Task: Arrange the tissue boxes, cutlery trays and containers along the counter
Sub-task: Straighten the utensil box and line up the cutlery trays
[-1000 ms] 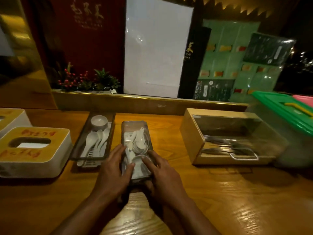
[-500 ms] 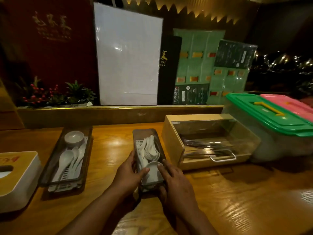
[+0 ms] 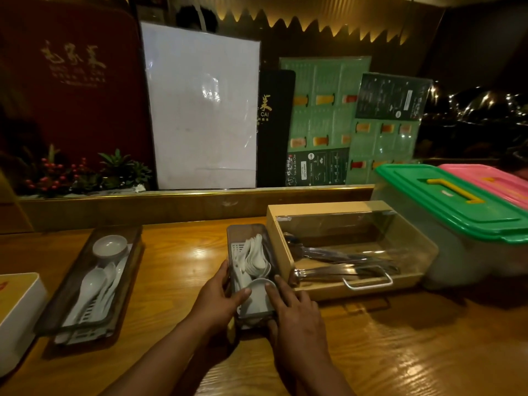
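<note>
A narrow dark cutlery tray (image 3: 246, 232) with a clear lid, holding white spoons and a small dish, lies on the wooden counter (image 3: 400, 352). My left hand (image 3: 218, 300) grips its left near side and my right hand (image 3: 295, 312) its right near corner. The tray lies close against the left side of a wooden box (image 3: 285, 215) with a clear lid and metal cutlery inside. A second, wider spoon tray (image 3: 71, 292) lies further left. At the left edge a white tissue box (image 3: 17, 312) shows in part.
Clear containers with a green lid (image 3: 445, 195) and a pink lid (image 3: 485, 181) stand at the right. A raised ledge (image 3: 171, 207) runs behind the counter, with menus, a white board and red-berried plants on it. Bare counter lies between the two trays and in front.
Both hands have slid the narrow tray to the right, from near the wider tray until it lies next to the wooden box. The view has turned right, so the tissue boxes have mostly left the frame.
</note>
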Tool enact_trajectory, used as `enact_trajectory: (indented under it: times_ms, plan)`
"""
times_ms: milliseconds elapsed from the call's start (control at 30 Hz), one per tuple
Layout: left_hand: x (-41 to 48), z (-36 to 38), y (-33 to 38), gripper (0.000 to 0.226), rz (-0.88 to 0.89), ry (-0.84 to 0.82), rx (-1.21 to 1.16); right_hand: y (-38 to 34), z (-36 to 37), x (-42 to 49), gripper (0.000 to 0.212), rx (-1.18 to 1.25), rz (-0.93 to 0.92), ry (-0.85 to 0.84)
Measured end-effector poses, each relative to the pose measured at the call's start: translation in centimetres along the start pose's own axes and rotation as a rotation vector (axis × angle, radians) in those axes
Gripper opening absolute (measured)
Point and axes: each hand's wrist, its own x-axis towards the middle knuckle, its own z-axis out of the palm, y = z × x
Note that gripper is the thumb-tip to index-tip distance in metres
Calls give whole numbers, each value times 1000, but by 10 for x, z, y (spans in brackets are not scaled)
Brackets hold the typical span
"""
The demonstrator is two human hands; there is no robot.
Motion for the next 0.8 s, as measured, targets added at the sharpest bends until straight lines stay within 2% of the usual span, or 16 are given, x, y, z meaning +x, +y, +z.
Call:
enact_trajectory:
  times_ms: [200,500,800]
  plan:
    - [2,5,5,78,-2,22,-8,5,8,4,79,-29,-9,13]
    - [3,5,6,85,-11,49,2,11,17,6,91,-97,-38,44]
    - [-2,10,8,71,-10,56,10,17,27,3,91,-83,-86,42]
